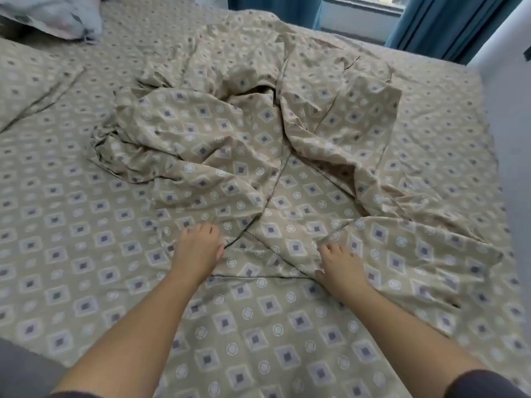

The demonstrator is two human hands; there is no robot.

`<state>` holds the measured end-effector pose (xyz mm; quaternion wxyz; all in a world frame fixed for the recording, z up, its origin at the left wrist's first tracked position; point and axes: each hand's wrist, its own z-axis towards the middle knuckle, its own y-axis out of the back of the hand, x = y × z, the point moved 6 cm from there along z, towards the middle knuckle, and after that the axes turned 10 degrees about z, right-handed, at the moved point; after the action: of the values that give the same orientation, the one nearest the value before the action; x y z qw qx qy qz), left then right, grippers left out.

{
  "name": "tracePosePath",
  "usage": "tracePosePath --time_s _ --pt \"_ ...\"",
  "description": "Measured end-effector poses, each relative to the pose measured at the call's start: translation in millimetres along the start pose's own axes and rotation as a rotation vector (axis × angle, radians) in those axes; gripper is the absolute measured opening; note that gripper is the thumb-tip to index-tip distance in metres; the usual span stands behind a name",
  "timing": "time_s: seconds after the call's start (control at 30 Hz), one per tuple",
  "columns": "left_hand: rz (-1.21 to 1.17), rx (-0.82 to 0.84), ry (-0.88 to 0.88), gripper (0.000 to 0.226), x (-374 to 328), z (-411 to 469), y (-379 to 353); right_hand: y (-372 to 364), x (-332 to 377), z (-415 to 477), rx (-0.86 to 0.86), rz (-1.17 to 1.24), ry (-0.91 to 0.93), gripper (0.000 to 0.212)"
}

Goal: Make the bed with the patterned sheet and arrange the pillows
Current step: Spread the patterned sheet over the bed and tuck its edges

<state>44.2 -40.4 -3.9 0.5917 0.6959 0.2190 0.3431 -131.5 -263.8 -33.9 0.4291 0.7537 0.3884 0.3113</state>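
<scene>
A beige patterned sheet [218,145] with grey diamonds and white circles lies crumpled in a heap in the middle of the bed, over a flat layer of the same fabric [57,225]. My left hand [198,248] rests on the heap's near edge, fingers curled onto a fold. To its right, my right hand [339,265] pinches another fold of the sheet at the near right. A pale floral pillow [57,18] lies at the far left corner of the bed.
Blue curtains [431,24] and a window [365,4] stand beyond the far side of the bed. A white wall or panel [505,81] runs along the bed's right edge. Grey mattress shows at the near left corner [23,369].
</scene>
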Motion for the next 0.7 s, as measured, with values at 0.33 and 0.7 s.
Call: tracePosePath --time_s 0.33,0.7 --pt "0.008 0.186 0.108 0.024 -14.5 29.1 -93.7 -68.9 -8.4 60.1 -0.042 -0.06 0.018 0.043" --pt "-0.556 0.105 0.661 0.016 34.5 -2.9 -59.9 -45.8 -54.5 -2.9 0.292 -0.073 -0.035 0.02"
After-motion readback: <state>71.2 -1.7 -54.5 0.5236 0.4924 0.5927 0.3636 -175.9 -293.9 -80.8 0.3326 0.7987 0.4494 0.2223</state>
